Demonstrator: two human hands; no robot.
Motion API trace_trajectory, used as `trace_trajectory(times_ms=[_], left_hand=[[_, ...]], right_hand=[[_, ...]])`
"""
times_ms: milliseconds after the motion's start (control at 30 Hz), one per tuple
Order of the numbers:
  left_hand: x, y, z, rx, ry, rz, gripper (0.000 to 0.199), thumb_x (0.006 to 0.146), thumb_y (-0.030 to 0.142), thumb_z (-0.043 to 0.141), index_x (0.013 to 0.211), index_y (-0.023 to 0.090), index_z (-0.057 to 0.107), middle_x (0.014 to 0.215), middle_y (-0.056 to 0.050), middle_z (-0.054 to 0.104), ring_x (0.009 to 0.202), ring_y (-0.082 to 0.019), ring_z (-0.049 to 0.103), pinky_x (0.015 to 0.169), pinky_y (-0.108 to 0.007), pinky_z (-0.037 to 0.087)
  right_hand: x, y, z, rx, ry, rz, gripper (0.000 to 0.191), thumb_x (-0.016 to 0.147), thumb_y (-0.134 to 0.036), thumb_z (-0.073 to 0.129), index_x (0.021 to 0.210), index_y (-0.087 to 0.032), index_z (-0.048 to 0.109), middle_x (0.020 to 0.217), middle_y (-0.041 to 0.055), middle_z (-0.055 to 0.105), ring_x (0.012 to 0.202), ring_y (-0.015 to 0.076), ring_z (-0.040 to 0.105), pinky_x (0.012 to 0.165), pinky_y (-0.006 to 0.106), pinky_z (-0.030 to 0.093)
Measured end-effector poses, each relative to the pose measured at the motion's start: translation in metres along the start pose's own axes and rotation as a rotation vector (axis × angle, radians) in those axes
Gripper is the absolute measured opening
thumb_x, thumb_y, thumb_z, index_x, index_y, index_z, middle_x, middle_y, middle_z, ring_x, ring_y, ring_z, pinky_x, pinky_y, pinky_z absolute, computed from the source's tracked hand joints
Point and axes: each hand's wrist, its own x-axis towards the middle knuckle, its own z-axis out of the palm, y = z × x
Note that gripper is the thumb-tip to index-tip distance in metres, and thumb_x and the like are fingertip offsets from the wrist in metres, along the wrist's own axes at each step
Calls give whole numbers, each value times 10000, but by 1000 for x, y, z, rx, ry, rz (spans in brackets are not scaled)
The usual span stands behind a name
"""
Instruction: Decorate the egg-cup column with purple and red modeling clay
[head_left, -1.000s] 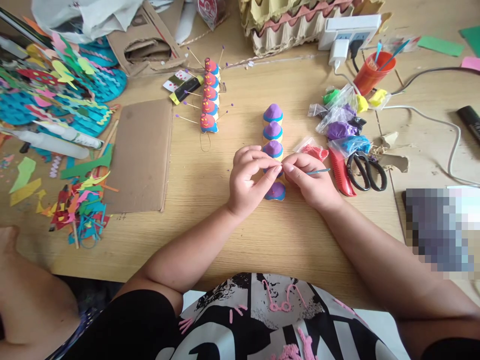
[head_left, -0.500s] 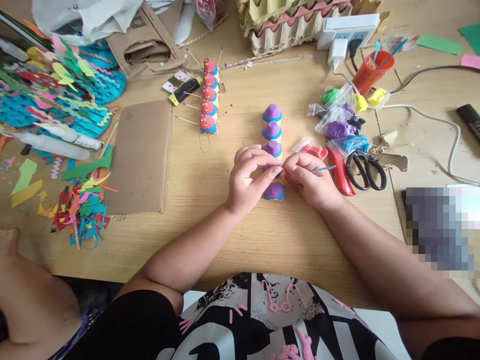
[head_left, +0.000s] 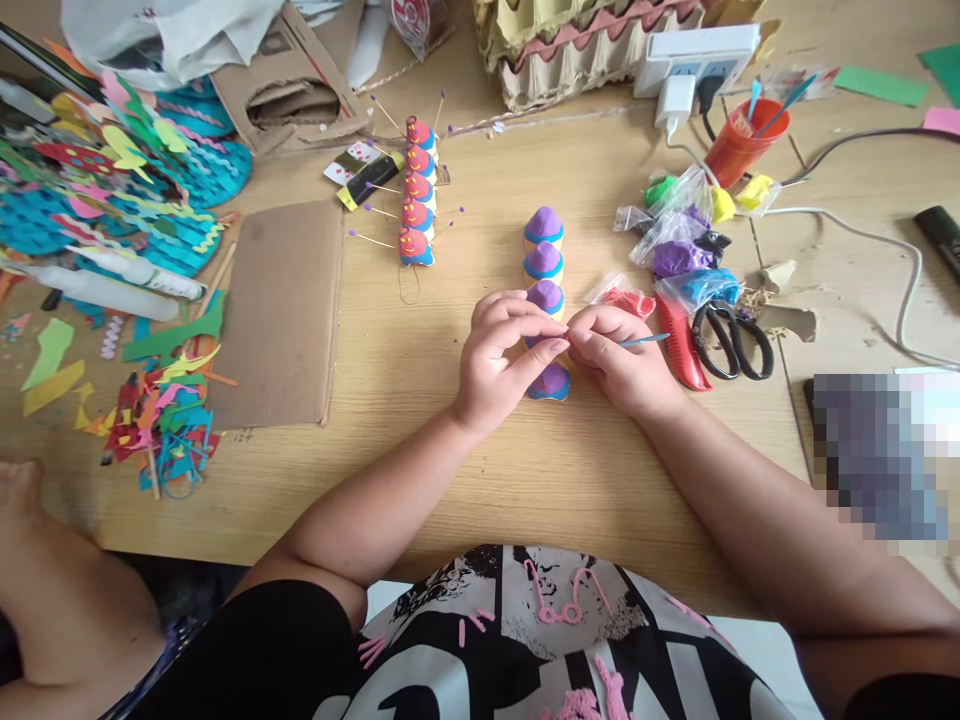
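Observation:
My left hand [head_left: 499,350] is closed in a pinch, thumb and forefinger tips meeting my right hand's fingertips. Whatever it pinches is too small to make out. My right hand [head_left: 619,360] grips a thin blue modelling tool [head_left: 651,339], whose shaft sticks out to the right. Both hands hover over a strip of egg-carton cups [head_left: 544,262], capped in purple clay with blue bands; my fingers cover part of its lower half. Farther back on the left stands a finished-looking caterpillar strip [head_left: 417,190] with red tops, drawn faces and purple-tipped sticks.
Right of my hands lie a red cutter-like tool [head_left: 681,345], black-handled scissors [head_left: 731,342] and bagged clay [head_left: 679,258]. An orange cup [head_left: 746,145] stands behind them. On the left are a cardboard sheet [head_left: 281,315] and paper scraps [head_left: 176,410]. Another person's arm [head_left: 67,590] rests at lower left.
My left fingertips have shifted slightly right and closed in against my right fingertips. The blue tool has moved a little left. Everything else stays put.

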Motion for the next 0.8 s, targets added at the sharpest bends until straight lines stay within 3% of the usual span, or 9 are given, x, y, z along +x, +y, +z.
trace_trajectory(times_ms=[233,800], left_hand=[[0,0,0,-2,14,8,180,1013,445,704,983,289,787,980,-10,748,1119,-181,676,1150,-440,538],[-1,-1,-1,35,16,6,165,1028,423,686,983,298,783,976,-7,742,1132,-183,665,1153,-451,542]], right_hand=[[0,-4,3,-51,-10,-27,395,879,-561,805,733,-218,677,576,-43,449,613,139,480,620,280,465],[-2,-6,3,-111,-7,-46,397,911,-557,757,748,-213,644,661,-22,504,634,133,435,616,286,424]])
